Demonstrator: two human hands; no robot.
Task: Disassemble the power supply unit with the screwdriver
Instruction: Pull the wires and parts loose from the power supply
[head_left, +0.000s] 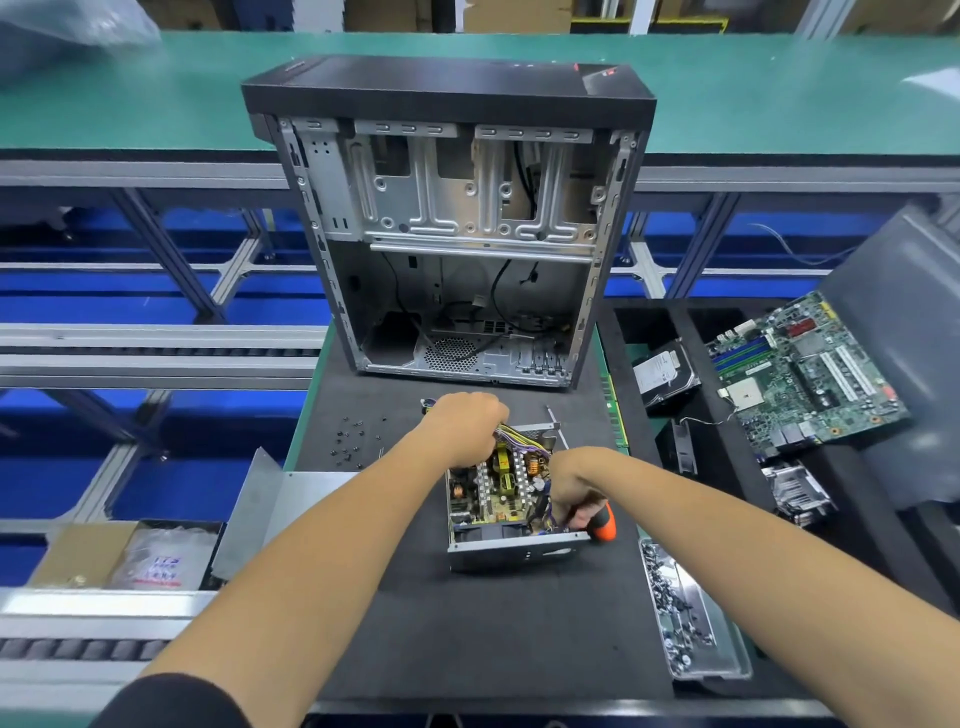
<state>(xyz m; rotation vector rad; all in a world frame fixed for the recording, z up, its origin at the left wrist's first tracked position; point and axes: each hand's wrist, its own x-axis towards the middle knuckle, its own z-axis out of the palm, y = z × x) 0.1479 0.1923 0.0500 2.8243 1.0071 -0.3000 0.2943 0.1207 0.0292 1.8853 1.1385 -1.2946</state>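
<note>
Power supply: the open grey metal power supply unit (511, 499), lid off, yellow-green circuit board showing, sits on the black foam mat (467, 623) between my forearms, its front metal wall towards me.
Left hand: my left hand (467, 428) is curled around the bundle of yellow and purple wires (522, 439) at the unit's far edge.
Right hand: my right hand (571, 491) grips the orange-and-black screwdriver (597, 519) at the unit's near right corner; the tip is hidden inside the casing.
Far side: the empty grey steel computer case (457, 249) stands upright just beyond the unit.
Left: small black loose screws (350, 441) lie scattered on the mat, and a flat grey metal cover panel (270, 499) lies at the mat's left edge.
Right: a clear plastic tray of screws (685, 613) runs along the mat's right edge; a green motherboard (800, 374) lies farther right.
Open room: bare mat lies near me, below the unit.
</note>
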